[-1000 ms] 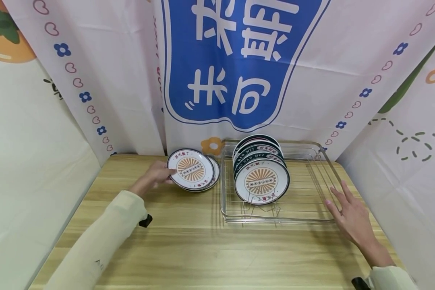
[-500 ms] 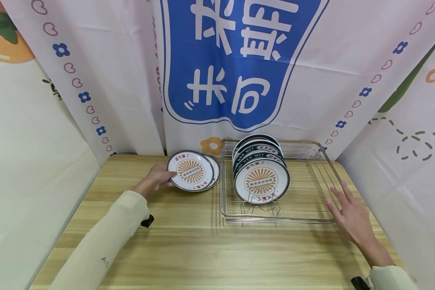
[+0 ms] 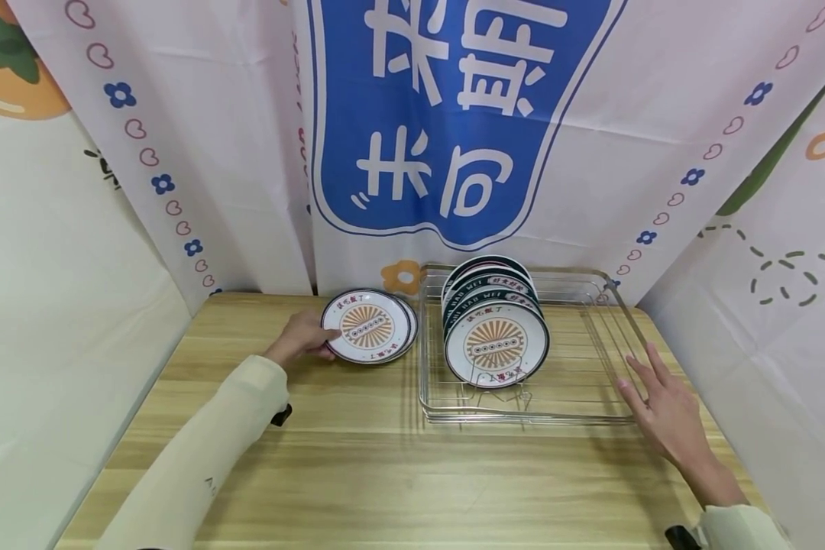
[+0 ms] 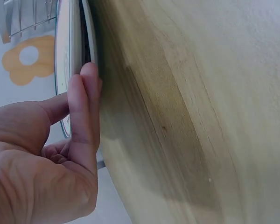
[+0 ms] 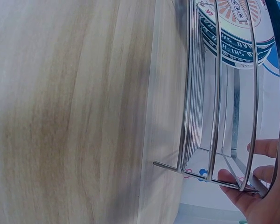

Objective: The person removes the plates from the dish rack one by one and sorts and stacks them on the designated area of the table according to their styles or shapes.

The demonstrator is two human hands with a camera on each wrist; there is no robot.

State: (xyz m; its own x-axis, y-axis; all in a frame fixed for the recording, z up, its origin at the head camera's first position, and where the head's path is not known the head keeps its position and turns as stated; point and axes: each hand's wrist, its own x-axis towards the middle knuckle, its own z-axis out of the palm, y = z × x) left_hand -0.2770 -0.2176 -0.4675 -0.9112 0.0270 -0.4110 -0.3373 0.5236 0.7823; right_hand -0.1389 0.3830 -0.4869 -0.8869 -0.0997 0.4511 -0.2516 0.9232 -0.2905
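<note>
My left hand pinches the left edge of a small white plate with an orange sunburst, thumb on top and fingers underneath. A similar plate shows as a thin rim on its right side, mostly hidden beneath it. The left wrist view has the fingertips under the plates' edge, close to the wood. At the right, my right hand rests with extended fingers on the right rim of a wire dish rack. Its fingertips reach over the rim near the front corner.
Several plates stand on edge in the rack's left part, a white sunburst plate in front and green-rimmed plates behind. The wooden table ends at a printed curtain at the back and sides.
My left hand and the plate it holds have shifted slightly right and toward me, so the plate covers more of the one below. My right hand has stayed on the rack.
</note>
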